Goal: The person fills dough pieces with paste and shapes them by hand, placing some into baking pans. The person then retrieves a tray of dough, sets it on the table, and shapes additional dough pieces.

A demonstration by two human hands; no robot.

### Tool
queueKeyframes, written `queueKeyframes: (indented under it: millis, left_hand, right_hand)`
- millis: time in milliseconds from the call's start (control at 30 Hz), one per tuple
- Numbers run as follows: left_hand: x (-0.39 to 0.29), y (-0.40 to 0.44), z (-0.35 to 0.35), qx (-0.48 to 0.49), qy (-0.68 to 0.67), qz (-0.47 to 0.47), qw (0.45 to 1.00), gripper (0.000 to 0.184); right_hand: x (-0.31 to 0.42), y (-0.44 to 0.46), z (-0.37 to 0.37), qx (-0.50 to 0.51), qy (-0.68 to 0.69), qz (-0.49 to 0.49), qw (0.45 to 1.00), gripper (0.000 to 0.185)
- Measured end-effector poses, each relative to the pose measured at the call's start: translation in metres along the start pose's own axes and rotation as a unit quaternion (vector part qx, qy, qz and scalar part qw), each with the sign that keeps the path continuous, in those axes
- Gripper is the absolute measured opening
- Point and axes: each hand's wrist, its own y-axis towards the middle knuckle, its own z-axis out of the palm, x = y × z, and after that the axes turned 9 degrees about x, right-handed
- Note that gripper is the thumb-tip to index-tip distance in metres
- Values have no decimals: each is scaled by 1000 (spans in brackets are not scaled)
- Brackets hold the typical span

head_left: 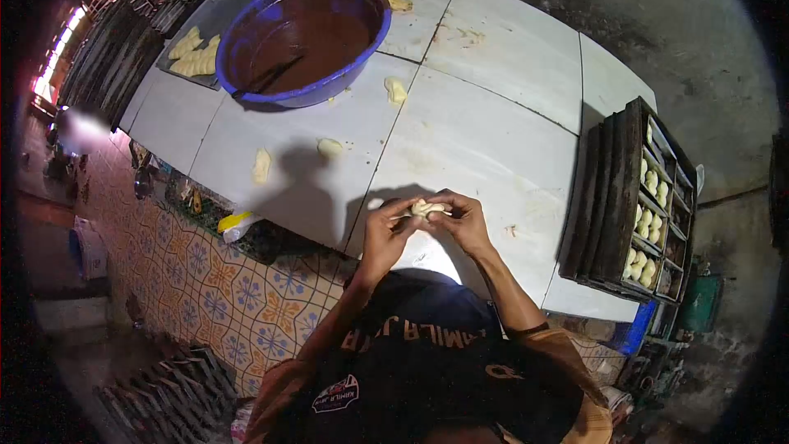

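Observation:
Near the front edge of the white tiled table, my left hand and my right hand hold one small piece of pale dough between their fingertips. The dough looks twisted, and fingers cover its two ends. Beyond my hands, loose dough pieces lie on the tiles: one at the middle, one further left and one near the basin.
A blue basin of brown filling with a dark utensil stands at the back left, beside a metal tray of dough. Stacked dark wooden trays with shaped dough stand at the right edge. A patterned floor shows lower left.

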Motion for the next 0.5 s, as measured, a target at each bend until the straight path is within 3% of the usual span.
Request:
queueKeyframes:
  millis: [67,133,200,267,333,400,500]
  left_hand:
    - [6,2,-1,-36,-53,0,998,31]
    - [6,3,0,-57,-54,-7,997,23]
    - [-2,5,2,-47,16,24,998,20]
    - [9,7,0,-45,-45,13,998,17]
    - [16,9,-9,-38,10,24,999,14]
    - [15,8,-13,-28,-39,-25,999,16]
    - [3,8,-8,-62,-140,-91,984,19]
  right_hand:
    - [-1,1,0,3,42,19,999,21]
    - [-3,3,-2,-54,43,-53,996,21]
    - [1,4,6,-83,-4,-26,996,17]
    - [5,2,17,-73,-53,-76,993,18]
    - [16,-1,23,-32,-256,-156,954,23]
    - [15,-2,23,-24,-320,-173,931,20]
    - [7,1,16,-30,-220,-87,971,12]
